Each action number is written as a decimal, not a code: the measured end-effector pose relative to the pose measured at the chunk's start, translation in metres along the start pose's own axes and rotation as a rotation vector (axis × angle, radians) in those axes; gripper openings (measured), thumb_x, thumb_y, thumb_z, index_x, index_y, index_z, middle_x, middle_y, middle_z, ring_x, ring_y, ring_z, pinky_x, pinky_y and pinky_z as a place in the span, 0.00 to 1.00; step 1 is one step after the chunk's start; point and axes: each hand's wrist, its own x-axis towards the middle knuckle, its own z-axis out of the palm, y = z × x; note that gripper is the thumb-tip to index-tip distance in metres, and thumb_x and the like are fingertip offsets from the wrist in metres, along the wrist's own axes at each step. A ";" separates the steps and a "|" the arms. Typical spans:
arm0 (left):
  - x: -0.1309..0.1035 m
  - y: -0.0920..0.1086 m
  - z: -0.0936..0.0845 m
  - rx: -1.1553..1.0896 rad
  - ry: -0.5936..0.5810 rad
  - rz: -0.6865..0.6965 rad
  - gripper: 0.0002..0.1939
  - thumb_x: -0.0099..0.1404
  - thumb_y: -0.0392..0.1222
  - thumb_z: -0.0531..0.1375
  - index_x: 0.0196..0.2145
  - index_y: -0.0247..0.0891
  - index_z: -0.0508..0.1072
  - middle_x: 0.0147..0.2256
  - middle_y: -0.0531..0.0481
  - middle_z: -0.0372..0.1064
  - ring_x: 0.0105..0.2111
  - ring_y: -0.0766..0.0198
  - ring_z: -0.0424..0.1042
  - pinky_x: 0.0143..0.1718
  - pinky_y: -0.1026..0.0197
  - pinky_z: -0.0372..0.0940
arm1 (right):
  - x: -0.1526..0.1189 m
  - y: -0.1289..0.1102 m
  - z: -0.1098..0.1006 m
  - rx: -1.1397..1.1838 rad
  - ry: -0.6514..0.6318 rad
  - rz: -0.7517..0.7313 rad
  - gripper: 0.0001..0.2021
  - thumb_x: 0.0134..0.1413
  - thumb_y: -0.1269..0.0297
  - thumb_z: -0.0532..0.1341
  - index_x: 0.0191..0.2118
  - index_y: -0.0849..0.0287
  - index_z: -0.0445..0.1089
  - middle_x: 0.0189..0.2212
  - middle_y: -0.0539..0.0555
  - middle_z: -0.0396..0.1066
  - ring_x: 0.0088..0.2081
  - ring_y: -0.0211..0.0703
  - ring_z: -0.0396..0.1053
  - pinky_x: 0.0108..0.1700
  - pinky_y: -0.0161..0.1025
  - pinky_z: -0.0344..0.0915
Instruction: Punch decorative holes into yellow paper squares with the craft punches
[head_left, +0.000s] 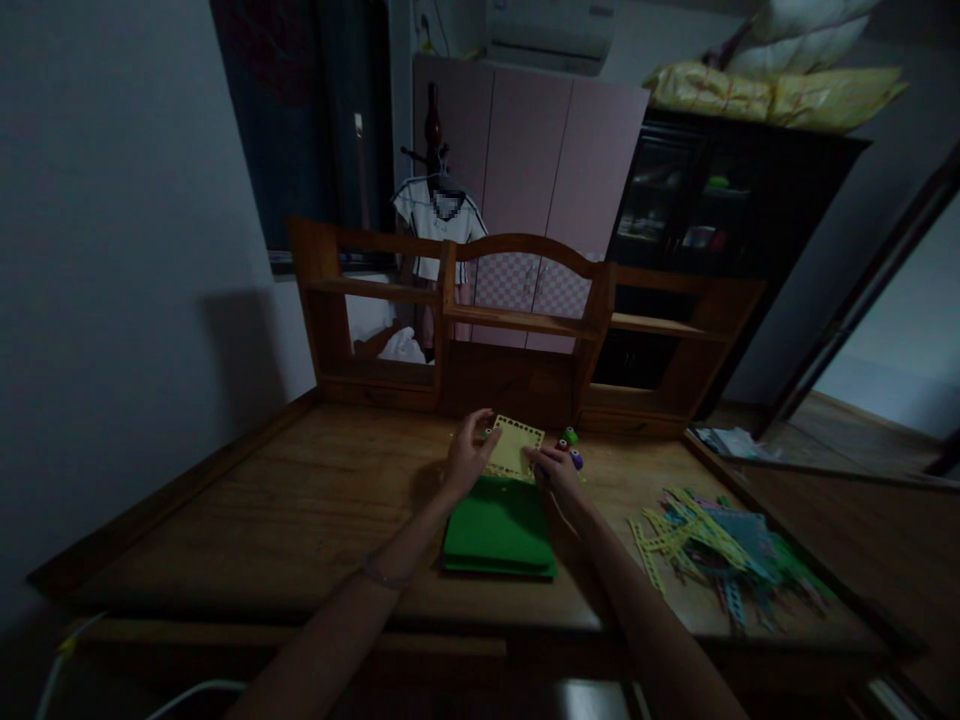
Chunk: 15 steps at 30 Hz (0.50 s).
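A pale yellow square panel (513, 449) with a row of holes along its edges is held up over the desk, tilted toward me. My left hand (466, 457) grips its left side, with the thumb on the front face. My right hand (561, 478) closes on its lower right corner. Just below the hands lies a thick green folded piece (499, 530), flat on the desk; whether it is felt or foam I cannot tell. Beside my right hand are small round red, green and purple pieces with eyes (571, 445).
At the right of the wooden desk (300, 520) spreads a loose heap of perforated yellow, blue and green strips and panels (720, 550). A wooden shelf unit (525, 320) stands along the desk's back edge. To the left is a wall (150, 250).
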 end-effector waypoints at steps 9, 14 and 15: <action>-0.004 -0.005 0.005 0.152 -0.308 0.238 0.35 0.51 0.53 0.65 0.56 0.45 0.63 0.62 0.46 0.45 0.60 0.55 0.50 0.60 0.52 0.49 | 0.000 0.001 -0.002 -0.008 -0.006 -0.048 0.20 0.41 0.48 0.66 0.20 0.60 0.62 0.14 0.45 0.52 0.16 0.31 0.47 0.18 0.32 0.41; -0.003 -0.009 0.006 0.135 -0.322 0.239 0.42 0.47 0.53 0.67 0.58 0.42 0.59 0.63 0.42 0.42 0.61 0.53 0.48 0.60 0.51 0.48 | 0.000 -0.001 -0.001 0.009 -0.011 -0.013 0.20 0.38 0.47 0.66 0.21 0.59 0.62 0.14 0.44 0.51 0.16 0.30 0.45 0.19 0.33 0.40; -0.003 -0.008 0.005 0.129 -0.327 0.240 0.43 0.47 0.52 0.68 0.58 0.41 0.60 0.63 0.42 0.42 0.61 0.52 0.48 0.60 0.50 0.48 | -0.001 -0.002 -0.001 0.017 -0.011 -0.007 0.20 0.37 0.47 0.66 0.21 0.59 0.62 0.14 0.44 0.51 0.16 0.30 0.45 0.19 0.33 0.40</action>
